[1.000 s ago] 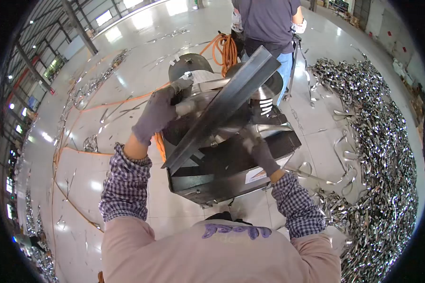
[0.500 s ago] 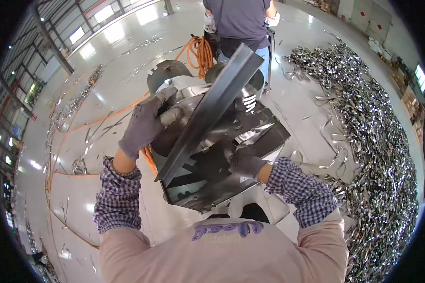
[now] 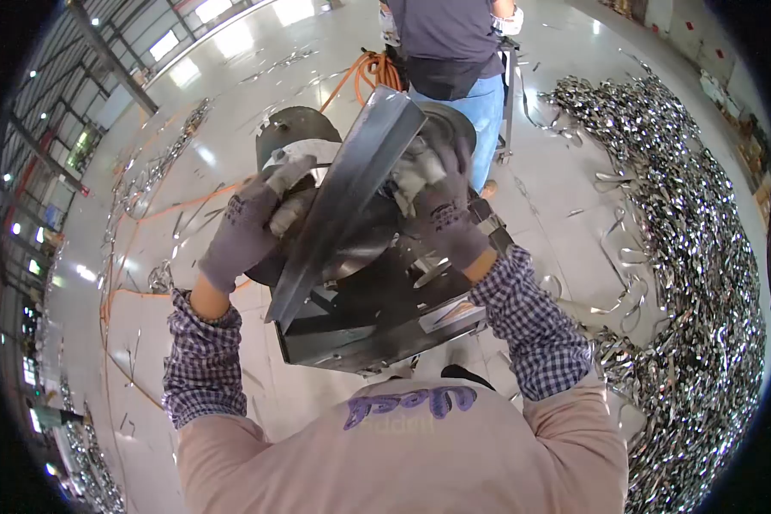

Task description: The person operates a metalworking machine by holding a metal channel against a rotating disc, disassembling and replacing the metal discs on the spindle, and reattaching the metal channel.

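Note:
My gloved left hand is closed at the left of the dark machine, beside a round disc; what its fingers hold is hard to make out. My gloved right hand is at the right side of a long grey angled metal bar, its fingers bent and blurred near a second round disc. Whether it grips anything is unclear. The bar slants across the machine between my hands. A shiny metal strip shows behind my left fingertips.
A person in a dark shirt and jeans stands behind the machine. An orange hose hangs beside them and runs left over the floor. A large heap of shiny metal strips lies at the right.
My right hand has moved up and forward from the machine's lower front to the bar's upper right side. My left hand stays at the left of the bar.

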Motion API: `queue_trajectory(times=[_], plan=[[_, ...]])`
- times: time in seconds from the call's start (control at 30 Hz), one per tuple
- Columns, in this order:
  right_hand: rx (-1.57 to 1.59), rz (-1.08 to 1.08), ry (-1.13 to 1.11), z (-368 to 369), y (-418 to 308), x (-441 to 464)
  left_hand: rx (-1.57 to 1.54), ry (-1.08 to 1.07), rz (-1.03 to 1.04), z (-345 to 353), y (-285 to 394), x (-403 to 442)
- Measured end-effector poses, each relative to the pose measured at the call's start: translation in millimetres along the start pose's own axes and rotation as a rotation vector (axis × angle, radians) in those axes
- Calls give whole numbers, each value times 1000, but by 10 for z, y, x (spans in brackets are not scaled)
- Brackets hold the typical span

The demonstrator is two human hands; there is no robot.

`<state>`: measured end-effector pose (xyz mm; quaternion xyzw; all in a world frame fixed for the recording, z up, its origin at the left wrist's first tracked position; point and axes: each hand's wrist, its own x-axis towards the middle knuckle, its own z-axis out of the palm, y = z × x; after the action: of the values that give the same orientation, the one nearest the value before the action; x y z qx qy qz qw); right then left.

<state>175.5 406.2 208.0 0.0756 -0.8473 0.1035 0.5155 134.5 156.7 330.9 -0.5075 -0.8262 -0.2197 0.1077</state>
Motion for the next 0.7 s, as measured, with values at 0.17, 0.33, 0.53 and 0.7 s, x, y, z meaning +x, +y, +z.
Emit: queue_trajectory(times=[0.17, 0.33, 0.53, 0.7], plan=[[12, -122, -123, 41, 530, -225, 124, -2, -30, -79, -6, -37], [1043, 302, -267, -292, 595, 220, -125, 77, -166, -29, -112, -157], [1148, 233, -342, -561, 524, 978, -234, 52, -226, -48, -23, -78], [1068, -63, -703, -1529, -131, 1041, -271, 137, -224, 10, -73, -125]])
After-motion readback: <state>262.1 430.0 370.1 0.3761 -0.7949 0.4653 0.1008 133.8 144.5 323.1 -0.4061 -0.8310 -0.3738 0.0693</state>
